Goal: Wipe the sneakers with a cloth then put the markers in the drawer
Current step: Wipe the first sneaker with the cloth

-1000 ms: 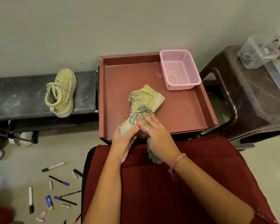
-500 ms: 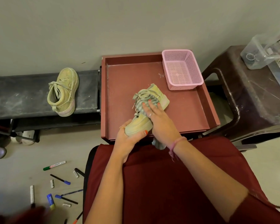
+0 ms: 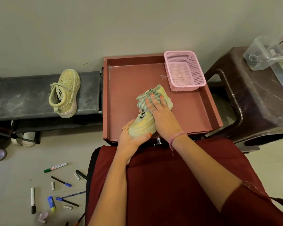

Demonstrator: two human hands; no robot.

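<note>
Markers (image 3: 55, 167) lying scattered on floor, near left, none in drawer yet. Left hand (image 3: 131, 141) cupping toe of sneaker (image 3: 144, 126), fingers curled round it. Right hand (image 3: 160, 115) pressing striped cloth (image 3: 142, 101) flat on heel end, fingers straight. Sneaker sitting in open red drawer (image 3: 203, 111); pink basket (image 3: 184, 70) standing in its far right corner. Second sneaker (image 3: 65, 93) waiting on black bench (image 3: 23, 95), far left, looking dusty. Judging: wiping mid-way, marker step not started.
</note>
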